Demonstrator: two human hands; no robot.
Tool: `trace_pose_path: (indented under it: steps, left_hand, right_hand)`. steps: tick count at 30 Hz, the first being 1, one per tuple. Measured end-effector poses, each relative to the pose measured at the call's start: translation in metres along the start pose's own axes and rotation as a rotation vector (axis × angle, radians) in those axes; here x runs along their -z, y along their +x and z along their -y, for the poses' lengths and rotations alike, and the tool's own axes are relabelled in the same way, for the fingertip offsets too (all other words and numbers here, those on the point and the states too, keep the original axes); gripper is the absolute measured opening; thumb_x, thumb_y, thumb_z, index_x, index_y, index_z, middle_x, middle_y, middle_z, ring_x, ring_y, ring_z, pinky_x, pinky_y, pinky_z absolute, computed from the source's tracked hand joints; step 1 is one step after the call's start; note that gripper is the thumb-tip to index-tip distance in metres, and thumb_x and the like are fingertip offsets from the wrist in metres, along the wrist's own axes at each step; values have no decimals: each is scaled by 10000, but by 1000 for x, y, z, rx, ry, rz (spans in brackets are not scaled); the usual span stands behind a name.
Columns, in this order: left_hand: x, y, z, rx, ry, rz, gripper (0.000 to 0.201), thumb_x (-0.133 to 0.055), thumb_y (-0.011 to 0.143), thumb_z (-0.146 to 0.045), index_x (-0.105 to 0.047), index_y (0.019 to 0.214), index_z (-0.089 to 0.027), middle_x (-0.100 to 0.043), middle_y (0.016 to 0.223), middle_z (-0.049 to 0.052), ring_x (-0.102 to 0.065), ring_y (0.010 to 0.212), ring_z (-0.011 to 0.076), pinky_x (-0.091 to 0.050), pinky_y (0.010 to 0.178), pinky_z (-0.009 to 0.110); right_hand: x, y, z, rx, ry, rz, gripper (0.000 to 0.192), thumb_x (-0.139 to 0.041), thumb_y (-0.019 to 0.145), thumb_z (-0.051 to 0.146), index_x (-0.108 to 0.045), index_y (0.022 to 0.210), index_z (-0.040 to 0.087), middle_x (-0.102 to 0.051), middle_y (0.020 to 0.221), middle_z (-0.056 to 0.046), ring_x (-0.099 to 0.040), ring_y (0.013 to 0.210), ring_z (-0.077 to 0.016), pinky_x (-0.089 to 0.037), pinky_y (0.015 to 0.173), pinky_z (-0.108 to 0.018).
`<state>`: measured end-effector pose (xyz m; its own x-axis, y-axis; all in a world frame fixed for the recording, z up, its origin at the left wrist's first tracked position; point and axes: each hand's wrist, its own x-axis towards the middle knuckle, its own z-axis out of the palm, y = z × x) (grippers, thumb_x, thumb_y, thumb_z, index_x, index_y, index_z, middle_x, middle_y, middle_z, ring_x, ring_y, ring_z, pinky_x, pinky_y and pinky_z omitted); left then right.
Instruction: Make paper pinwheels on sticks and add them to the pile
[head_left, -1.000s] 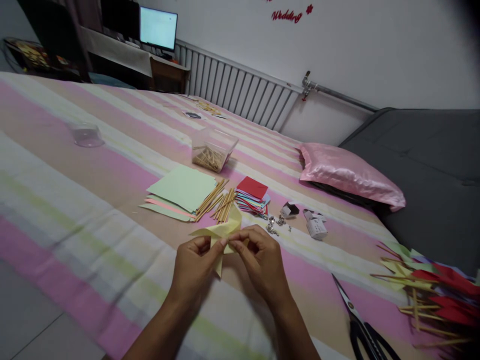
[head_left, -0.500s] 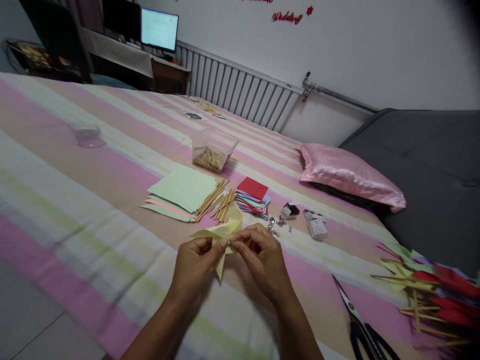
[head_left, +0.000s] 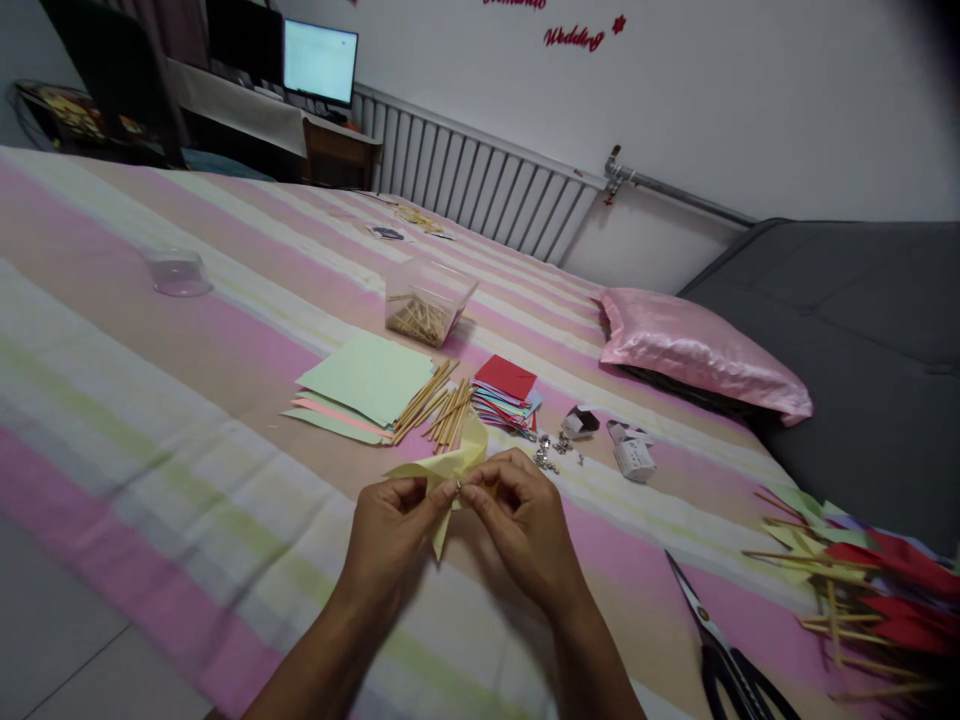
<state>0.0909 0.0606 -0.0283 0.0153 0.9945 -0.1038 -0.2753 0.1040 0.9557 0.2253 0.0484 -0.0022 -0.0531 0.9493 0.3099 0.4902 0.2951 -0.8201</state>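
My left hand (head_left: 394, 545) and my right hand (head_left: 521, 525) meet over the striped bed, both pinching a folded pale yellow paper piece (head_left: 444, 466) at its centre. The paper's pointed flaps stick up and out to the left and one hangs down between my thumbs. Just beyond my hands lie loose wooden sticks (head_left: 435, 400), a stack of pastel paper sheets (head_left: 360, 385) and a smaller stack of coloured squares (head_left: 504, 388) with red on top. Small metal pins (head_left: 551, 450) are scattered to the right of the paper.
A clear tub of sticks (head_left: 424, 300) stands behind the sheets, a clear lid (head_left: 178, 270) far left. Black scissors (head_left: 724, 655) lie at lower right beside finished red and green paper pinwheels on sticks (head_left: 862, 580). Pink pillow (head_left: 697, 350) and grey sofa (head_left: 862, 340) at right.
My fingertips have drawn slightly closer together at the paper's centre. The paper and everything on the bed stay in place.
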Motion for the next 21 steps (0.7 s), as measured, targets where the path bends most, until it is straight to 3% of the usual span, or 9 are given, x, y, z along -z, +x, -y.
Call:
trace_pose_path:
  steps: [4, 7, 11, 16, 21]
  left_hand:
    - [0, 0, 1, -5, 20, -1, 294, -749, 611, -365, -615, 514, -122, -509, 522, -12, -438, 504, 94, -350, 465, 205]
    - [-1, -1, 1, -24, 17, -15, 314, -751, 606, -354, -580, 476, -126, -464, 490, -31, -404, 480, 80, -327, 449, 198]
    - [0, -1, 3, -25, 16, -25, 313, -746, 613, -356, -582, 483, -123, -462, 476, -37, -393, 460, 73, -304, 429, 192]
    - [1, -2, 2, 16, 45, -3, 255, -727, 638, -356, -691, 643, -103, -605, 556, 18, -510, 515, 121, -374, 477, 221]
    - [2, -2, 0, -30, 75, 17, 220, -724, 651, -311, -735, 748, -114, -682, 653, 41, -588, 624, 161, -435, 567, 236]
  right_hand:
    - [-2, 0, 2, 39, -60, -84, 56, -605, 780, 176, -647, 799, 207, -555, 993, -60, -538, 899, -183, -431, 735, -283]
    - [-5, 0, 4, 67, -82, -106, 40, -629, 755, 167, -629, 761, 206, -578, 1086, -67, -485, 1088, -231, -363, 919, -357]
    - [-10, -1, 2, -23, 21, -91, 60, -615, 773, 197, -556, 784, 206, -609, 824, -13, -567, 833, -179, -423, 781, -302]
    - [-12, -1, -2, -100, 243, -116, 260, -647, 745, 216, -447, 909, 220, -604, 798, 17, -597, 723, -141, -453, 641, -234]
    - [-6, 2, -4, -171, 343, -42, 513, -668, 734, 198, -434, 1190, 201, -682, 811, -7, -645, 765, -169, -485, 736, -288]
